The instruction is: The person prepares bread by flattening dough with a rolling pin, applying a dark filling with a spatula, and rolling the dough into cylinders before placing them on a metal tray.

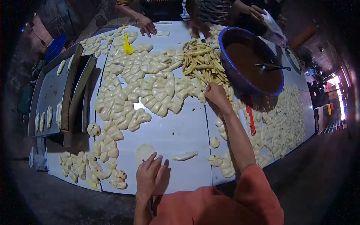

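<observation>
Beyond the right hand (215,93), apparently banana pieces (202,62), blue basin (226,60) beside them

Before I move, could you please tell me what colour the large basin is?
The large basin is deep blue-purple, best seen in the head view.

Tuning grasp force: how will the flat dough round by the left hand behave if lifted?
Likely floppy: the dough round looks thin and flat. It may also cling, lying flush against the white table.
</observation>
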`<state>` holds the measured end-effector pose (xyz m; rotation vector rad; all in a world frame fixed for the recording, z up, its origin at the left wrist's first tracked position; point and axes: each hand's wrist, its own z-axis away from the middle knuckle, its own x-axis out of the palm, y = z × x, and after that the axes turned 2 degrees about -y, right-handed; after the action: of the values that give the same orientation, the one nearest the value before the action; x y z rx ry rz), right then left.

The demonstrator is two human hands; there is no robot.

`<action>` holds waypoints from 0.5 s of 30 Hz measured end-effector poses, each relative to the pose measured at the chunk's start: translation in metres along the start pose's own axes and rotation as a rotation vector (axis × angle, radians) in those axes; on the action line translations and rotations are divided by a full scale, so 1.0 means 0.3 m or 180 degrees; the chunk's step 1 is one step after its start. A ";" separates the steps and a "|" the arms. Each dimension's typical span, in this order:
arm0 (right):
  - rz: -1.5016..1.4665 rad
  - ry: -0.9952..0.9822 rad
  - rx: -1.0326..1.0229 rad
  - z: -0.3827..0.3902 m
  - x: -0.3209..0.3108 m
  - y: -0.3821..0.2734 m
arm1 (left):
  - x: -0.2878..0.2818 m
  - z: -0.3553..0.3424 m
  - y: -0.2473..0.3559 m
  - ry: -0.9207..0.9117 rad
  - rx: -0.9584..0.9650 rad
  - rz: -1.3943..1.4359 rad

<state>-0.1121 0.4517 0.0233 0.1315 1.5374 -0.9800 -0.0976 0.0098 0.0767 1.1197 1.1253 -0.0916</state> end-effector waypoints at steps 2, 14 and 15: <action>-0.0015 0.0107 -0.0044 0.005 0.013 0.007 | -0.008 0.002 -0.004 0.0034 0.0058 0.0001; -0.0708 0.0406 0.0073 0.081 -0.038 0.008 | -0.052 0.067 -0.071 0.0334 -0.0048 -0.0095; -0.0822 0.0426 0.0052 0.090 -0.047 0.014 | -0.049 0.071 -0.078 0.0391 -0.0088 -0.0031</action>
<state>-0.0854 0.4432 0.0362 0.0096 1.6982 -1.2074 -0.1038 -0.0240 0.0719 1.1069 1.2379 -0.0149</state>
